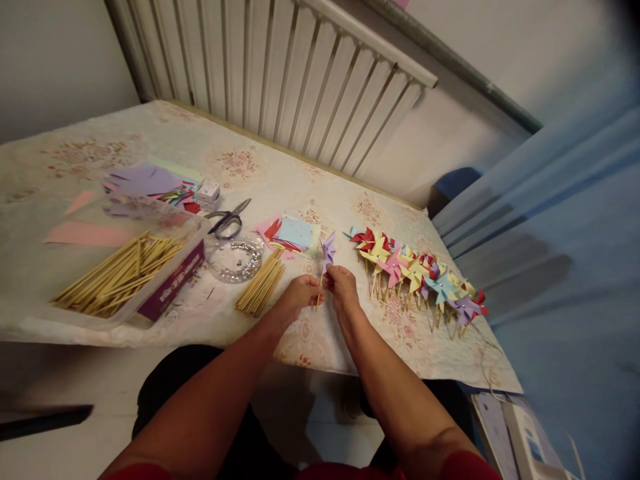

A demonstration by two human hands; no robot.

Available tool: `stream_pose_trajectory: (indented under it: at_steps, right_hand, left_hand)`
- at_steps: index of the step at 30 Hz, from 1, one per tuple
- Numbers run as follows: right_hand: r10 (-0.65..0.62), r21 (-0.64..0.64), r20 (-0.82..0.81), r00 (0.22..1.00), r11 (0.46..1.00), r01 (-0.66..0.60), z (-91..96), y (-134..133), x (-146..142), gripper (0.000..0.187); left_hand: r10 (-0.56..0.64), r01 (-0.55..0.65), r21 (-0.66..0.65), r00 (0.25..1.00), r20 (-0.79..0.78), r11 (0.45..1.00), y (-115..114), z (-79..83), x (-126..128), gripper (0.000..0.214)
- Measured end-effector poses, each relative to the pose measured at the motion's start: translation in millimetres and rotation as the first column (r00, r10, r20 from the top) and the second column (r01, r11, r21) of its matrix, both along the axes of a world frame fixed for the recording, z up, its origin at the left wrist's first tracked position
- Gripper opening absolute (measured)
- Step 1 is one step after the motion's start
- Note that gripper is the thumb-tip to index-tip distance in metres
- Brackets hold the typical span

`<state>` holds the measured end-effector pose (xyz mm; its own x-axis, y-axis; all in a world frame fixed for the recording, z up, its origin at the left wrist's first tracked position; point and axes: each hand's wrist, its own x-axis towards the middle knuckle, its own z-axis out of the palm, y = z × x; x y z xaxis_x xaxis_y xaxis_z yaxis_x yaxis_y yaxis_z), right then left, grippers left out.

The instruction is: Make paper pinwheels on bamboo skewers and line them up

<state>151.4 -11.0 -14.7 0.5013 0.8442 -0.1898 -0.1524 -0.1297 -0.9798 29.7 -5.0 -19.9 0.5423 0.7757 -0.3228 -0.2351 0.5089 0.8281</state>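
Observation:
A purple paper pinwheel (329, 251) is held up over the table, with a thin wooden stick (317, 305) running down from it. My left hand (301, 293) is closed with its fingertips pinching the stick. My right hand (343, 281) pinches the pinwheel at its lower edge. The exact join between pinwheel and stick is partly hidden by my fingers. Left of my left hand lies a bundle of wooden sticks (260, 283). Behind the hands rests a pile of cut paper squares (295, 233). A round clear dish (234, 259) holds small shiny pieces.
Several colourful pinwheels (416, 273) lie in a row at the right. Scissors (229, 219), a small white box (209, 193) and purple paper sheets (143, 180) are at the left. A clear plastic box (200, 230) contains many sticks. A radiator (280, 73) stands behind the table.

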Motion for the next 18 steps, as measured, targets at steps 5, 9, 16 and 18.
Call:
stream_pose_trajectory:
  at_steps: [5, 9, 16, 18]
  right_hand:
    - [-0.016, -0.002, 0.009, 1.000, 1.000, 0.016, -2.4, 0.9, 0.9, 0.024]
    - [-0.007, -0.012, 0.038, 0.999, 1.000, 0.008, -4.6, 1.3, 3.3, 0.024]
    - [-0.021, 0.002, 0.021, 1.000, 1.000, 0.021, -8.9, 1.7, 6.9, 0.024]
    - [-0.027, 0.005, 0.026, 0.999, 1.000, 0.027, -9.8, 1.9, 7.6, 0.024]
  left_hand:
    - [0.007, -0.006, -0.021, 1.000, 0.016, 1.000, 0.0, -2.3, -0.8, 0.013]
    - [0.002, -0.001, -0.012, 1.000, 0.017, 1.000, 0.7, -5.2, -0.5, 0.011]
    - [-0.016, 0.017, -0.023, 1.000, 0.022, 1.000, 2.2, -7.4, 0.7, 0.010]
    - [-0.020, 0.021, -0.027, 0.999, 0.033, 0.999, 2.5, -7.7, 0.9, 0.011]
